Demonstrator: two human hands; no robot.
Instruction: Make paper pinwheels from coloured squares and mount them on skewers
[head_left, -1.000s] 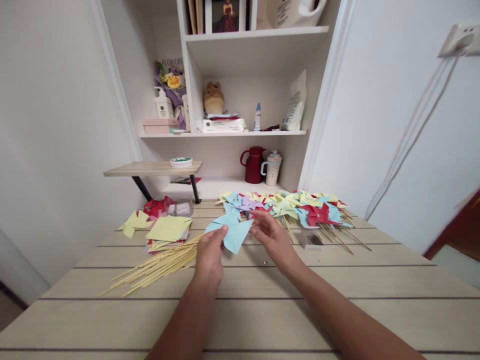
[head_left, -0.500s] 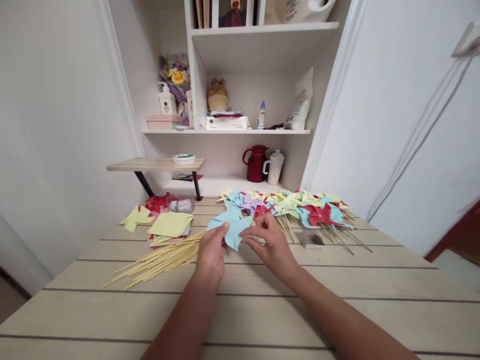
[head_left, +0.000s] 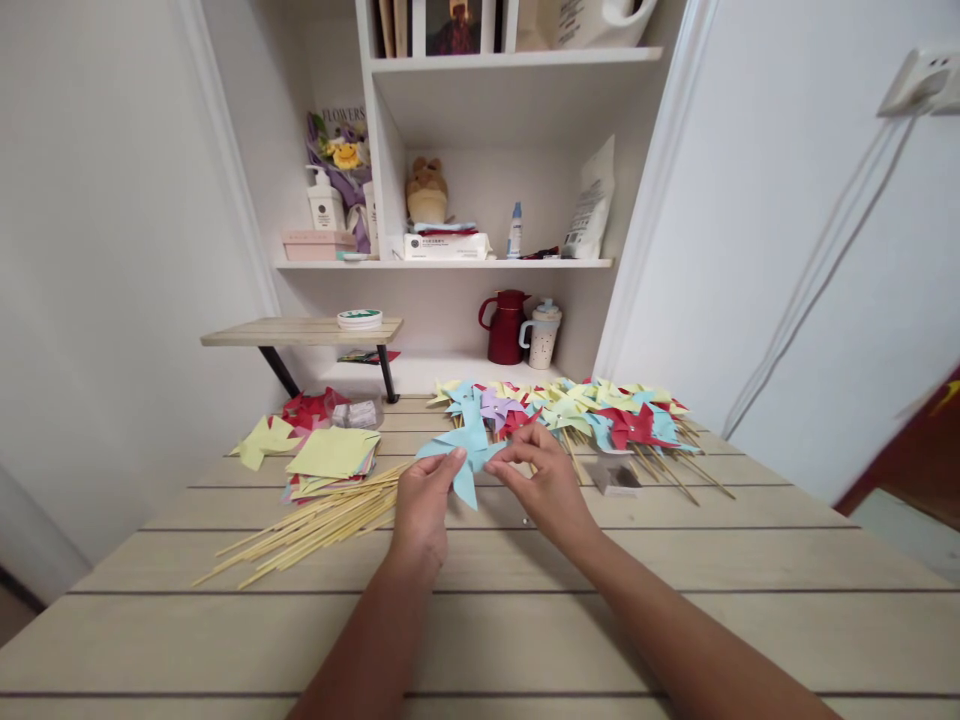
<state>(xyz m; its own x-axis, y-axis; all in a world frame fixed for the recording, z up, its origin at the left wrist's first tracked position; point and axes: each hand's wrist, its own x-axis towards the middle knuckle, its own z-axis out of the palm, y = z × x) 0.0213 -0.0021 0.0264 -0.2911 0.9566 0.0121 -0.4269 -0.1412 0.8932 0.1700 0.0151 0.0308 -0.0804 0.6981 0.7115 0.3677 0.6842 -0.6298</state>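
Note:
A light blue paper pinwheel (head_left: 469, 440) with pointed blades is held above the table between both hands. My left hand (head_left: 421, 505) pinches it near its centre from the left, thumb on top. At its right blade, the thumb and fingertips of my right hand (head_left: 544, 480) are closed on the paper. A small pale round piece (head_left: 526, 520) lies on the table below my right fingers. Thin wooden sticks (head_left: 315, 525) lie fanned beside my left hand, near a stack of coloured paper squares (head_left: 334, 453).
Finished pinwheels on sticks (head_left: 630, 428) are heaped at the back right. A clear small box (head_left: 619, 480) stands before them. Folded yellow paper (head_left: 264, 442) and a clear container (head_left: 356, 411) are at the left, by a raised wooden stand (head_left: 300, 332). A red jug (head_left: 508, 328) stands behind.
The pinwheel has turned slightly in my hands, with one blade now pointing down. My right fingers have shifted a little to the right. The whole view has moved slightly.

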